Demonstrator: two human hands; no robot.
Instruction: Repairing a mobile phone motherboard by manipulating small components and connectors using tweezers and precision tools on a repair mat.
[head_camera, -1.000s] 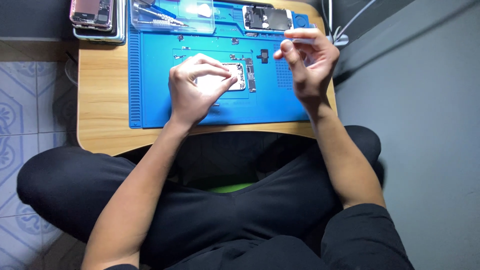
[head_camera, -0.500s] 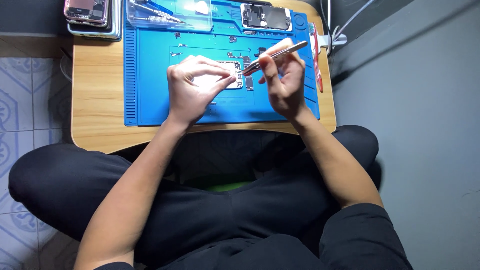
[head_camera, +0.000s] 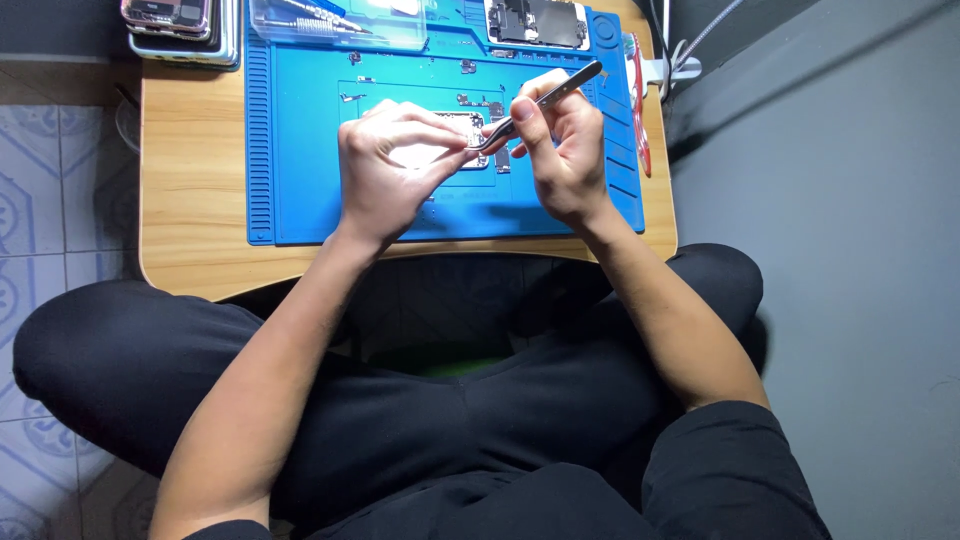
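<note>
Change: our right hand (head_camera: 560, 150) has stayed over the middle of the blue mat (head_camera: 300, 180) since half a second ago, clamped on the tweezers (head_camera: 545, 100).
Left hand (head_camera: 395, 165): fingers pinch the small board (head_camera: 462, 135).
Tweezers: tip on the board, handle slanting toward the far right corner.
Far edge: clear box (head_camera: 340, 20), open phone (head_camera: 535, 20).

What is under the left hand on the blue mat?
A small metal part shows past the left hand, with the tweezers tip on it. The rest is covered.
</note>
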